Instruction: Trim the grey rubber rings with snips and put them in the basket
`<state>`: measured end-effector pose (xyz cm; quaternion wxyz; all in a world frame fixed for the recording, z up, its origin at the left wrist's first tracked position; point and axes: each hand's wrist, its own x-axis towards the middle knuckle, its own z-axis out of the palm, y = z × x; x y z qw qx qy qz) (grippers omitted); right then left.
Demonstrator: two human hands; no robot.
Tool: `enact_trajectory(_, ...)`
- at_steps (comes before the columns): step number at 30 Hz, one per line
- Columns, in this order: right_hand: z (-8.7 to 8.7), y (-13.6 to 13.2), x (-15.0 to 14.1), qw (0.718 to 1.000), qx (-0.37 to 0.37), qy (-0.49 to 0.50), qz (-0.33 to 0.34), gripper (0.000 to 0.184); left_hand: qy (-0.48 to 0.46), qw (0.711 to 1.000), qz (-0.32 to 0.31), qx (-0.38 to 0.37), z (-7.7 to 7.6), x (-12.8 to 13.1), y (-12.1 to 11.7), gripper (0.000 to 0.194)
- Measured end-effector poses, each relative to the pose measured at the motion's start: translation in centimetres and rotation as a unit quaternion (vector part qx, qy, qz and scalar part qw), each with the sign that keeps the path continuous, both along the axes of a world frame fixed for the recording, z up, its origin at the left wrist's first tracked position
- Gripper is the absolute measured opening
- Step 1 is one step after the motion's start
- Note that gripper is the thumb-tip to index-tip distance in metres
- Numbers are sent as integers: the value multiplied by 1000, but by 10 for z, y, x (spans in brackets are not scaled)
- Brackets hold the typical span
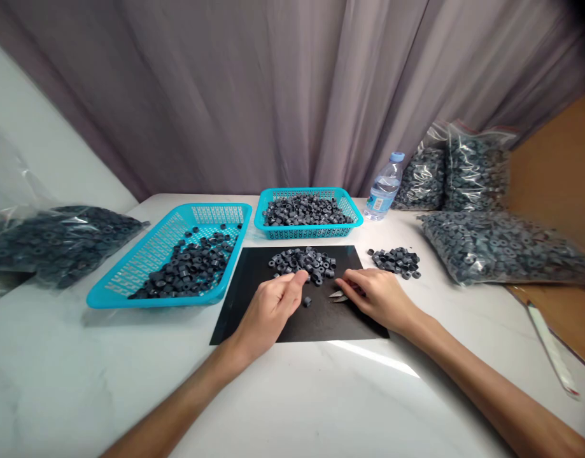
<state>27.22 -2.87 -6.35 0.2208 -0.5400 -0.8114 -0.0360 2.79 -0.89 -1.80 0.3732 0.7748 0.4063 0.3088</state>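
My left hand is closed in a pinch over the black mat, at the near edge of a pile of small dark grey plastic rings. What its fingers hold, if anything, is hidden. One loose ring lies on the mat between my hands. Curled around a pair of small snips, my right hand rests at the mat's right side. Two pointed metal blades stick out leftward from its fingers, slightly apart, while the handles are covered by the hand.
A blue basket at left and another blue basket behind the mat hold many rings. A smaller ring heap lies right of the mat. Beyond are a water bottle, several filled bags and a white-handled tool.
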Motion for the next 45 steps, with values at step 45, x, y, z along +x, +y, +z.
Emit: enact_trajectory(45,2,0,3,999,-32,12,10,33,-188,966,-17,-176,-9,5,1,33)
